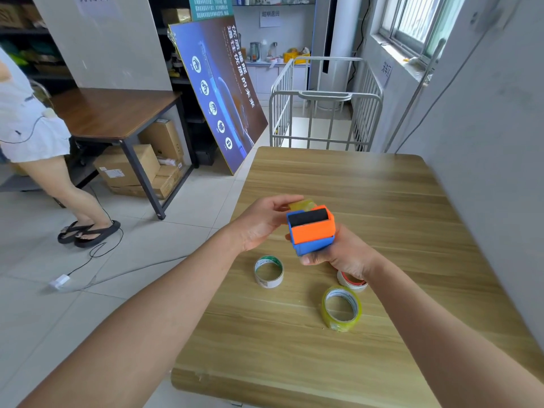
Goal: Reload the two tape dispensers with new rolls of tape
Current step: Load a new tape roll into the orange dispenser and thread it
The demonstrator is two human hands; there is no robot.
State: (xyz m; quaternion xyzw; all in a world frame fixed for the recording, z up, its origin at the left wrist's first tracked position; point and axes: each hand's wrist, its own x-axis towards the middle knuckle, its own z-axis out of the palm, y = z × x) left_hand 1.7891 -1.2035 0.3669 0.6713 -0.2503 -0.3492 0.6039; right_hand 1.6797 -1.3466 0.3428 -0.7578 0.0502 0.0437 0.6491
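The tape dispenser (311,229), orange and blue with a black roller on its top, was held in the air above the wooden table (368,184), a little over the near middle of it. The right hand (343,254) gripped it from below, with the fingers closed around its blue lower part. A yellowish roll of tape (303,205) showed just behind the dispenser, touching its far side. The left hand (262,223) held this roll, with the thumb above and the other fingers curled near it; how far the roll sat inside the dispenser could not be seen.

Three more rings lay on the table below the hands. An empty white core (268,271) with green print stood on its edge, to the left. A white and red ring (351,282) lay partly hidden under the right wrist. A full roll of clear yellowish tape (341,308) lay near it, closer to the person, tilted a little. The three were apart from each other.

Beyond the table stood a grey metal cart (325,104) with bars. A big blue poster (219,92) leaned against dark shelves. To the left there was a brown desk (114,111) with cardboard boxes (138,166) under it, and another person stood there in black sandals (88,231) on the tiled floor.
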